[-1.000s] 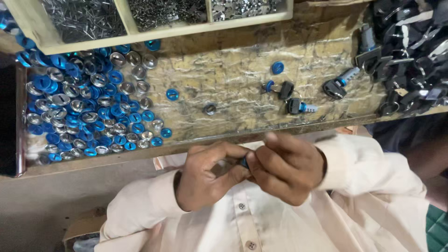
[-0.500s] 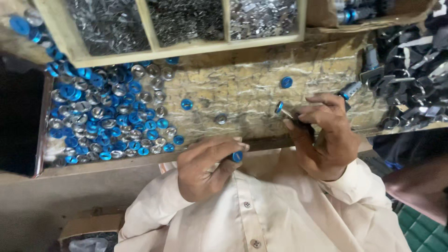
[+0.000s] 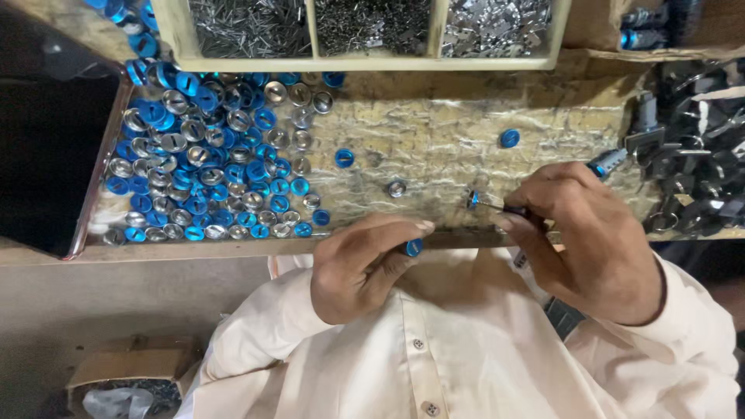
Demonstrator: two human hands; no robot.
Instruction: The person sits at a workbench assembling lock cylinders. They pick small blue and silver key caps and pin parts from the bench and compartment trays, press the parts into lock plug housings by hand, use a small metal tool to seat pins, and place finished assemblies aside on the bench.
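Observation:
My left hand (image 3: 358, 268) is closed around a small lock cylinder with a blue face (image 3: 413, 248), held just below the front edge of the workbench (image 3: 450, 155). My right hand (image 3: 594, 237) pinches a thin dark tool (image 3: 504, 207) whose tip carries a small blue-and-silver part (image 3: 474, 199) above the bench. The two hands are apart, the right one out over the bench top. A heap of blue and silver round caps (image 3: 202, 167) lies on the bench to the left of both hands.
A wooden tray (image 3: 365, 62) with three compartments of small metal parts stands at the back. Dark lock bodies (image 3: 698, 155) are piled at the right. Loose caps (image 3: 509, 138) lie on the bench. A cardboard box (image 3: 124, 372) sits on the floor at lower left.
A second ago both hands were together at my chest on the cylinder. My right hand has since gone out to the bench with the tool, while the left hand stayed near the edge.

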